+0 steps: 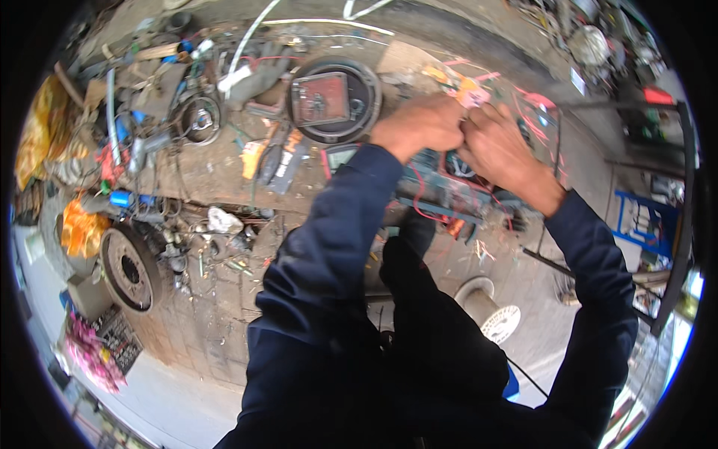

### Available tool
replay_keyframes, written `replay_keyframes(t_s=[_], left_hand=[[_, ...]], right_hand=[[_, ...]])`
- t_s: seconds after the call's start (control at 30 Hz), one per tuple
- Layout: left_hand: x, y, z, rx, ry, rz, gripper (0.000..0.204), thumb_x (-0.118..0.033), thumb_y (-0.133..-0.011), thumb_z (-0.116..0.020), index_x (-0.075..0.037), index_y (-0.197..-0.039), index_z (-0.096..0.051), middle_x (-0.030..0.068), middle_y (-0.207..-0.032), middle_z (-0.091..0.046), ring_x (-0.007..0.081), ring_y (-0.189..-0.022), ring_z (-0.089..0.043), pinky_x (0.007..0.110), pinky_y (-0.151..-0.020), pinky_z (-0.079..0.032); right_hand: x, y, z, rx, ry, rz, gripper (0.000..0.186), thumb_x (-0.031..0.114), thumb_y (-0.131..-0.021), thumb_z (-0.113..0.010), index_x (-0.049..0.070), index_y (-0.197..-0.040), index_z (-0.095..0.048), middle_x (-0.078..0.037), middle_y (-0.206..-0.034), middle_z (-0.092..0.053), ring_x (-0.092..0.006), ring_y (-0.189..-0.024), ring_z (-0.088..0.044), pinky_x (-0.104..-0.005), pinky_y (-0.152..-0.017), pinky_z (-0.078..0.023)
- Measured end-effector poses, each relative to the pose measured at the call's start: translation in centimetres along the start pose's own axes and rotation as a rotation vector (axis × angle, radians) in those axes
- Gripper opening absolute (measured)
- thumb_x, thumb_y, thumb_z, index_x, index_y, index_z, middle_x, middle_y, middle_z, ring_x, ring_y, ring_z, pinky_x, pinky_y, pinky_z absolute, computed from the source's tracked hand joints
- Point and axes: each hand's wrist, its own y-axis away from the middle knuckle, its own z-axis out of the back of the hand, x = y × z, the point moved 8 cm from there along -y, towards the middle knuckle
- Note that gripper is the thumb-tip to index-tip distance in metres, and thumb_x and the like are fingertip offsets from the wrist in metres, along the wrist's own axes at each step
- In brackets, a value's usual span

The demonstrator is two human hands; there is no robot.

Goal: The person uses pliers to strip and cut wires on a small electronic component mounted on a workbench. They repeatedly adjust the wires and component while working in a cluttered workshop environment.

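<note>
My left hand point(422, 127) and my right hand point(501, 146) meet above the bench's right end, fingers curled together on something small that I cannot make out. Just beyond my fingertips are a crumpled pink-orange scrap point(470, 93) and thin red wires point(527, 112). Below my hands lies a dark metal device point(441, 191) with red wires about it. A red-framed meter point(340, 159) sits beside my left wrist, and a round black tray point(310, 127) holding a red square part is to its left.
The cluttered bench point(194, 176) carries tools, pipes and scrap. Pliers point(273, 153) lie left of the meter. A wheel rim point(129, 266) is at lower left. On the paved floor are a white spool point(497, 322) and, at right, a blue rack point(643, 224) near a black metal frame point(684, 150).
</note>
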Motion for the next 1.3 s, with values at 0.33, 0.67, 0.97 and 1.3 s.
replay_keyframes(t_s=[0.33, 0.67, 0.97, 1.3], left_hand=[[0.5, -0.2, 0.0, 0.129, 0.022, 0.058, 0.034, -0.010, -0.080, -0.057, 0.007, -0.102, -0.075, 0.0339, -0.112, -0.070, 0.0478, -0.111, -0.069, 0.051, -0.096, -0.055], [0.7, -0.2, -0.2, 0.100, 0.035, -0.036, 0.027, -0.007, -0.085, -0.055, 0.005, -0.102, -0.072, 0.0322, -0.102, -0.072, 0.0491, -0.102, -0.069, 0.049, -0.086, -0.054], [0.6, 0.2, 0.1, 0.113, 0.086, -0.006, 0.028, -0.009, -0.084, -0.057, 0.009, -0.101, -0.070, 0.0334, -0.103, -0.072, 0.0482, -0.101, -0.068, 0.048, -0.088, -0.052], [-1.1, 1.1, 0.8, 0.003, 0.113, -0.036, 0.029, -0.006, -0.087, -0.058, 0.005, -0.108, -0.076, 0.0317, -0.102, -0.074, 0.0436, -0.099, -0.074, 0.046, -0.090, -0.055]], right_hand=[[0.0, 0.3, 0.0, -0.029, 0.020, -0.022, 0.014, 0.012, -0.084, -0.068, 0.000, -0.088, -0.074, -0.016, -0.091, -0.070, -0.0318, -0.093, -0.068, -0.0460, -0.088, -0.048], [-0.1, -0.1, -1.1, 0.010, 0.047, -0.080, 0.013, 0.009, -0.077, -0.068, -0.001, -0.082, -0.075, -0.019, -0.088, -0.073, -0.0363, -0.093, -0.071, -0.0489, -0.086, -0.050], [-0.7, -0.4, -1.6, 0.122, 0.044, -0.168, 0.012, 0.014, -0.079, -0.071, 0.005, -0.080, -0.078, -0.018, -0.086, -0.076, -0.0345, -0.092, -0.074, -0.0502, -0.087, -0.050], [0.3, -0.8, 1.2, 0.118, -0.037, -0.248, 0.021, 0.022, -0.084, -0.075, 0.004, -0.095, -0.079, -0.017, -0.096, -0.076, -0.0359, -0.094, -0.073, -0.0464, -0.093, -0.051]])
